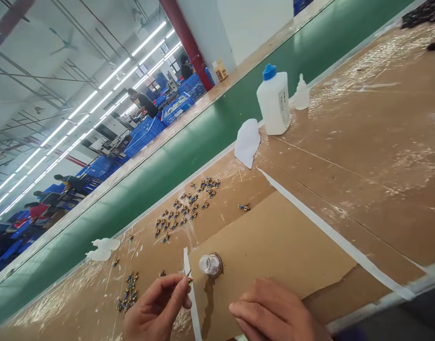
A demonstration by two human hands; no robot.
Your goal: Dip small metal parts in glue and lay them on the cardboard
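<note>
Right hand [274,310] flat on cardboard [274,241], nr glue cap [211,264], small parts [185,206] beyond.

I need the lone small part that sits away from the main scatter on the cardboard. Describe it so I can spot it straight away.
Start at the big white bottle with the blue cap beside the green belt, then come down past the white paper scrap. The lone part lies on the brown cardboard, right of the main scatter of parts. It alone has bare cardboard all round it.
</note>
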